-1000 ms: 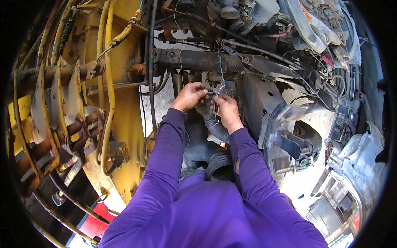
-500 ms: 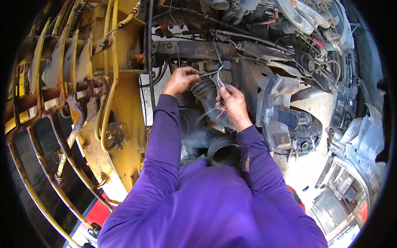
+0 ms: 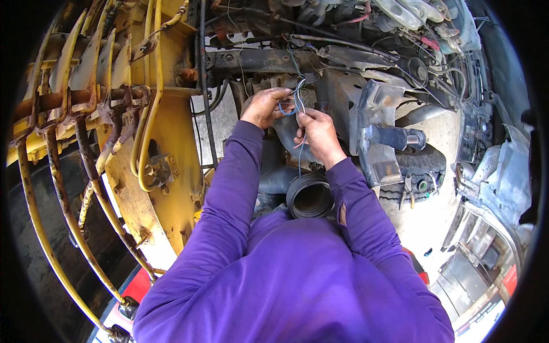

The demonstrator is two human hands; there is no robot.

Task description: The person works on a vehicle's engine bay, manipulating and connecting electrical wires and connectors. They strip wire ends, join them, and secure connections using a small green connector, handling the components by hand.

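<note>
Wires (image 3: 298, 98) sit pinched in the fingertips of left hand (image 3: 265, 107) and right hand (image 3: 320, 136), hands close but apart. Blue wire loop (image 3: 286, 113) hangs beside left fingers. Open corrugated hose (image 3: 293, 197) nearer torso, steel beam (image 3: 257, 60) beyond, yellow steel plate (image 3: 150, 134) left, pliers (image 3: 407, 191) right.

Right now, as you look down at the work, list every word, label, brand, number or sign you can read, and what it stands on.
Readable texts: none.
White panel at lower right: dark marks, too small and blurred to read.
Wires, yellow frame: no lettering I can make out.
</note>
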